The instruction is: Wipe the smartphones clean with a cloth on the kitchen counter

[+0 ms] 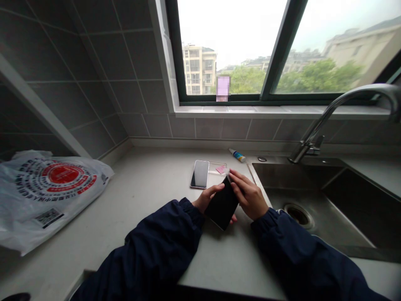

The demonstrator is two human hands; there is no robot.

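A black phone (223, 205) lies tilted in my left hand (206, 196), its dark face towards me. My left thumb presses on its upper left edge, and a fingertip shows past the lower right side. My right hand (249, 194) is closed at the upper right corner and edge of the phone, fingers together. Something pale shows by the right fingertips, too small to make out. Beyond the hands, a second phone (199, 174) with a light frame lies flat on the counter. Beside it are a small pink piece (221, 169) and what looks like a clear sheet.
A small tube with a blue and yellow label (237, 155) lies near the back wall. At the right is a steel sink (316, 209) with a tall faucet (328, 113). A printed white plastic bag (59, 188) rests on the counter (150, 175) at the left.
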